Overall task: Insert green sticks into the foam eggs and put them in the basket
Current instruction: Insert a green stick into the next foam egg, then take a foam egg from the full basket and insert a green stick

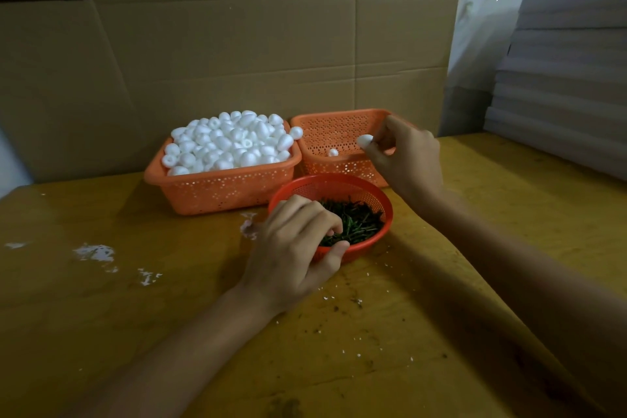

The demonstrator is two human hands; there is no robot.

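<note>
The right grip point(407, 156) pinched one foam egg point(365, 141) between thumb and fingertips, holding it above the near right part of the right basket point(325, 129). Whether a stick was in that egg could not be told. The left grip point(298, 248) was curled over the near left side of the red bowl point(339, 180), its fingertips down among the green sticks point(356, 220) and its thumb lying on the bowl's near rim. Whether it pinched a stick could not be told, since the fingertips hid what lay under them.

The bowl stood on the counter point(135, 316) just in front of the two orange baskets, which sat side by side with their walls touching. The left basket point(220, 187) was heaped above its rim with white eggs point(230, 142). A stray egg point(296, 132) perched where the two rims met. Inside the right basket lay a single egg point(333, 152) near the front wall.

White crumbs point(95, 253) were scattered on the counter to the left of the bowl, and dark specks lay in front of it. Cardboard point(203, 44) stood behind the baskets, and a stack of grey sheets point(559, 78) rose at the right.
</note>
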